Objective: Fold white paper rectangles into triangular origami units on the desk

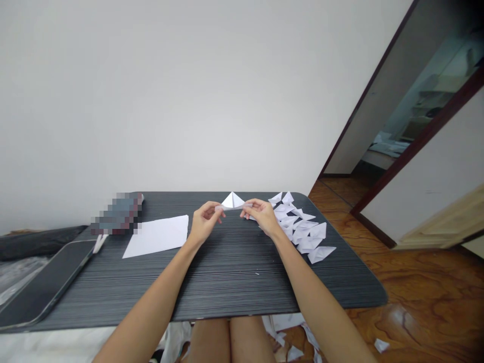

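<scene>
Between my two hands, above the far part of the dark table, is a folded piece of white paper (233, 200) with a peaked triangular top and a narrow strip along its bottom. My left hand (206, 218) pinches the left end of that strip. At the other end, my right hand (261, 214) grips it between thumb and fingers. Close by my right hand lies a pile of small folded paper pieces (302, 233), partly hidden behind the hand and wrist. To the left of my left hand rests a stack of white paper sheets (159, 236).
The dark table (234, 282) has a rounded right corner. A blurred-out object (121, 214) sits at the back left, near a dark flat panel (45, 282). A white wall (227, 101) stands behind. Paper scraps (381, 345) lie on the wooden floor (378, 282).
</scene>
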### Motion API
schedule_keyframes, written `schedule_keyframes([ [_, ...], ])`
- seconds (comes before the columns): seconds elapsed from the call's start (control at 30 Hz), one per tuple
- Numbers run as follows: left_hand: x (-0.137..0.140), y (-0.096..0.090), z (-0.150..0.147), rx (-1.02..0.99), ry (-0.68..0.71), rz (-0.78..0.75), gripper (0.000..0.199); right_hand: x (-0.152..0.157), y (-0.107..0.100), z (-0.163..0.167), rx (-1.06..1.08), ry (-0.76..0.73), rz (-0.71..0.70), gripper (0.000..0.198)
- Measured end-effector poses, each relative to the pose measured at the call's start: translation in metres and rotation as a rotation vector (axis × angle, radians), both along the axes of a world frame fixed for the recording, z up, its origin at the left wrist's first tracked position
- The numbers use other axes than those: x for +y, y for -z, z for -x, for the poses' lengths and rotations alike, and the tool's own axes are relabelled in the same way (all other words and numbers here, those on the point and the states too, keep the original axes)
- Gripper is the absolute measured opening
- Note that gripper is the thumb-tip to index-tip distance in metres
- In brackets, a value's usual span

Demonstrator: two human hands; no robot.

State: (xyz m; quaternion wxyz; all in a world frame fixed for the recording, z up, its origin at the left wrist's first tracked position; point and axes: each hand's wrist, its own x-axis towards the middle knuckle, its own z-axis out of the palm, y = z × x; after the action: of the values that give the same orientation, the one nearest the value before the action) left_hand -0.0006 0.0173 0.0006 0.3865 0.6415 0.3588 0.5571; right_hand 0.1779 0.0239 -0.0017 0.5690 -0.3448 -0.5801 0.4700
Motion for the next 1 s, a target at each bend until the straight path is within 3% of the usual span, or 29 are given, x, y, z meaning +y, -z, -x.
schedule_keyframes([
  [0.1,-0.002,-0.003,0.000,0.076,0.068,-0.047,0.020,-0.002,-0.002,-0.001,-0.049,-0.003,-0.017,0.018],
  [0.27,-0.003,-0.004,-0.001,0.107,0.016,-0.042,0.023,0.000,0.002,0.000,-0.057,-0.022,-0.009,0.023],
  [0.57,-0.001,0.001,-0.006,-0.146,0.078,0.073,0.044,0.000,0.000,0.003,0.034,-0.004,0.046,0.033],
  [0.77,0.000,0.006,-0.006,-0.126,-0.007,0.090,0.022,0.001,0.000,0.003,0.070,0.001,0.051,0.030],
  [1.0,0.000,0.007,-0.006,-0.087,-0.001,0.079,0.024,0.005,0.005,0.002,0.123,0.009,0.059,0.026],
])
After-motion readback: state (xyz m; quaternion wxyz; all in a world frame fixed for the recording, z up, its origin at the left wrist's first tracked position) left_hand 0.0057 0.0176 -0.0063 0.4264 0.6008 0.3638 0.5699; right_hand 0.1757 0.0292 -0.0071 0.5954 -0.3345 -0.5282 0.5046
